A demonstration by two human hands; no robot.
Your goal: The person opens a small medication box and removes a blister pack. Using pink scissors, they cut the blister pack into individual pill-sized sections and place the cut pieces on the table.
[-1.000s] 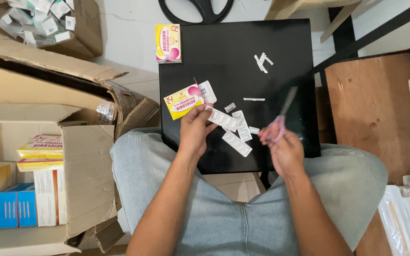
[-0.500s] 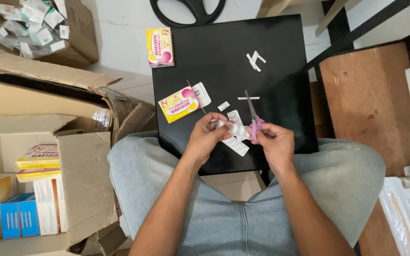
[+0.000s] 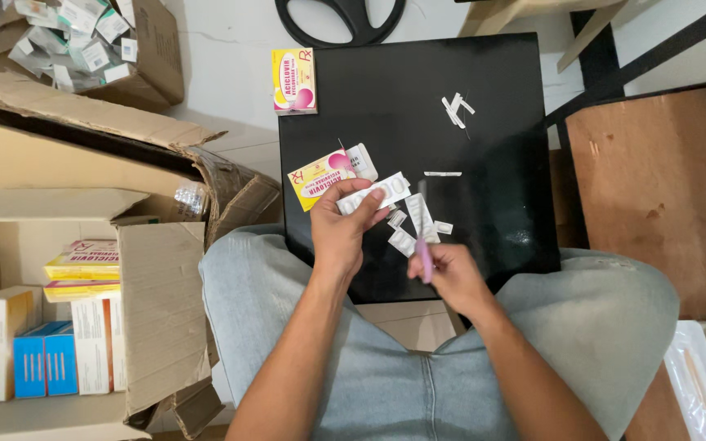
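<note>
Hands meet over the near half of a black board (image 3: 484, 106) that rests on the person's knees. Left hand (image 3: 341, 233) pinches a white blister strip (image 3: 373, 194) between thumb and fingers, the strip lifted and slanting up to the right, its upper end near a yellow carton (image 3: 320, 174) lying open on the board's left part. Right hand (image 3: 447, 273) is closed round the pink handle of scissors (image 3: 424, 237), blade pointing away from the body, just right of the strip; whether the blades are apart I cannot tell. Small white cut pieces (image 3: 402, 237) lie between the two hands, and more scraps (image 3: 456, 110) sit well apart near the far right. A second carton (image 3: 293, 80) overhangs the board's far left corner. Bare board lies to the right and far side. Left of the knees an open cardboard box (image 3: 59, 327) of stacked cartons stands close; a brown wooden panel (image 3: 655, 188) lies beside the board's right edge
</note>
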